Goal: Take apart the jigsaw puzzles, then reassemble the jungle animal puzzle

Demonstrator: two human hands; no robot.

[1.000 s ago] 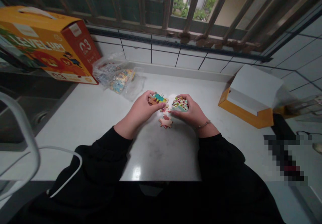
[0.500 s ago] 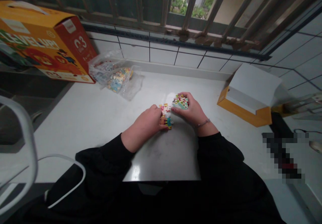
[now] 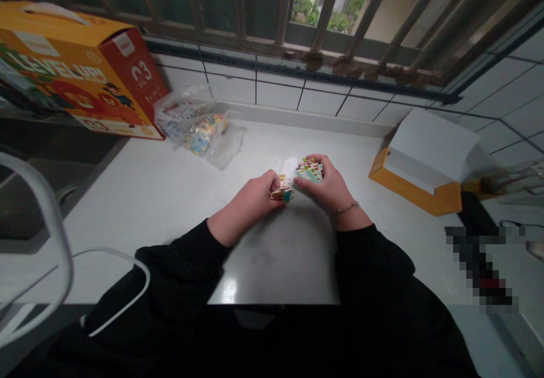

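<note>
- Left hand [image 3: 260,194]: grip clamped on a small bunch of puzzle pieces [image 3: 286,192], low over the bench [image 3: 272,247]; image soft, can't tell if they touch it.
- Right hand [image 3: 330,184]: grip clamped on a thicker stack of puzzle pieces [image 3: 310,171], thumb on near side.
- Bunch and stack near each other, apart.
- Pieces look thin, knobbly, likely slippery: press edges evenly, not one corner.
- Stack looks uneven; squaring its edges should steady it.
- Light squeeze best, card may bend.
- Plastic bag [image 3: 204,134], open box [image 3: 414,190] well clear of both wrists.
</note>
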